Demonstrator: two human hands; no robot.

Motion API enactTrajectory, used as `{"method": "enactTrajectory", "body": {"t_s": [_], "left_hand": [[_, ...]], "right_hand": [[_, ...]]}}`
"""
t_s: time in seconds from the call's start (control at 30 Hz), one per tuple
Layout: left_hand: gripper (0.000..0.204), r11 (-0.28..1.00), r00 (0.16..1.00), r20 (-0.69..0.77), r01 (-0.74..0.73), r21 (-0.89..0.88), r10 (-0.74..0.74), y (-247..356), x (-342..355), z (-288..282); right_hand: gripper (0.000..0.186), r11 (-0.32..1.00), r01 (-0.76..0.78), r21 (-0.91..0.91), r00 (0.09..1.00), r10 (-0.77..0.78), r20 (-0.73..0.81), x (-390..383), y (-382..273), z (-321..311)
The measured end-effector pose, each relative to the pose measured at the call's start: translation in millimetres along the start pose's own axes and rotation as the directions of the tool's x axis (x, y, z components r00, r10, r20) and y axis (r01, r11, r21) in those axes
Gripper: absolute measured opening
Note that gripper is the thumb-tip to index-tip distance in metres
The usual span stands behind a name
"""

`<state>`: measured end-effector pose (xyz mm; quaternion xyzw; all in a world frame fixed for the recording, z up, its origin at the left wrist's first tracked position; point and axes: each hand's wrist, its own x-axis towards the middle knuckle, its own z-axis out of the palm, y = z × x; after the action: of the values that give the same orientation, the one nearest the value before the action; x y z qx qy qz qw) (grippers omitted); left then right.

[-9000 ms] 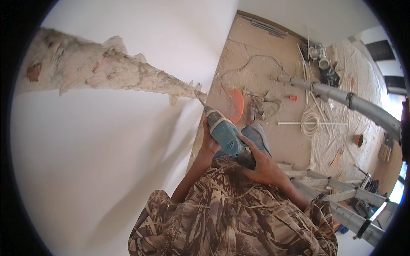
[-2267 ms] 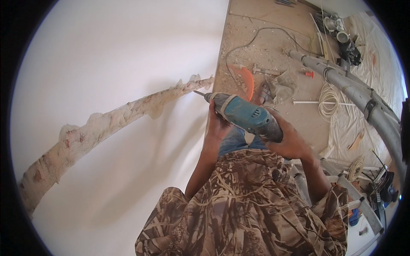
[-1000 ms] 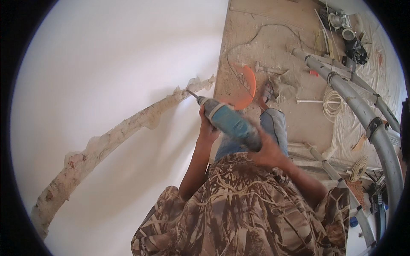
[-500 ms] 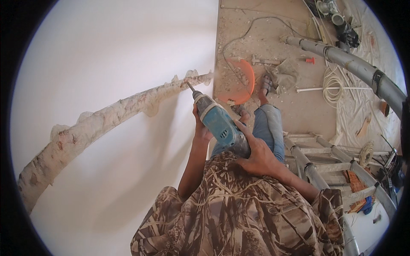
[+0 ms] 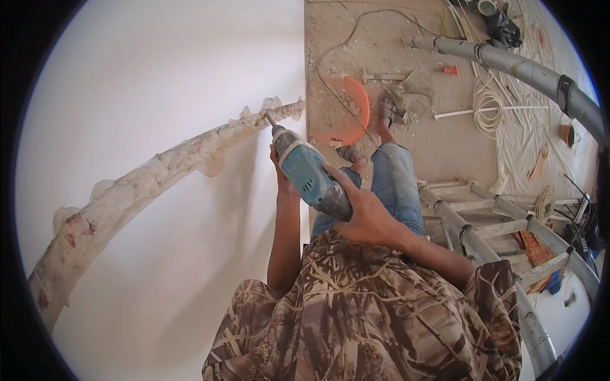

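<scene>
A blue-green rotary hammer drill (image 5: 306,170) is held between my two hands, its bit (image 5: 271,119) pointing up and left. The bit's tip meets the rough channel (image 5: 171,152) cut across the white wall (image 5: 159,76), near the channel's right end. My left hand (image 5: 283,178) grips the front of the drill from its left side; the tool hides most of those fingers. At the back end, my right hand (image 5: 363,213) is closed round the drill's rear, with the thumb side along its body.
An orange basin (image 5: 361,117) with rubble in it stands on the dusty floor by my feet. A hammer (image 5: 384,77) and a cloth (image 5: 416,95) lie beyond. To the right are a ladder (image 5: 486,244), a grey pole (image 5: 508,60), coiled cable (image 5: 488,109) and plastic sheeting (image 5: 559,152).
The view has shifted slightly, so the wall edge, basin and drill sit further left. Both hands keep their hold, and the bit stays at the channel.
</scene>
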<state>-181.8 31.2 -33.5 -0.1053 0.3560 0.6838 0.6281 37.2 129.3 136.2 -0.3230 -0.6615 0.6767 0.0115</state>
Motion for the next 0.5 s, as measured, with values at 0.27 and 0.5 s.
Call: {"method": "enactTrajectory", "body": {"t_s": [0.27,0.5], "left_hand": [[0.067,0.994,0.998,0.023,0.051,0.095,-0.053,-7,13,6],[0.073,0.989,0.987,-0.091,0.137,0.058,-0.131,-51,-9,2]], "right_hand": [[0.101,0.998,0.014,0.056,0.993,-0.008,-0.115,-8,26,10],[0.102,0.996,-0.039,0.079,0.992,0.048,-0.115,-41,42,5]]}}
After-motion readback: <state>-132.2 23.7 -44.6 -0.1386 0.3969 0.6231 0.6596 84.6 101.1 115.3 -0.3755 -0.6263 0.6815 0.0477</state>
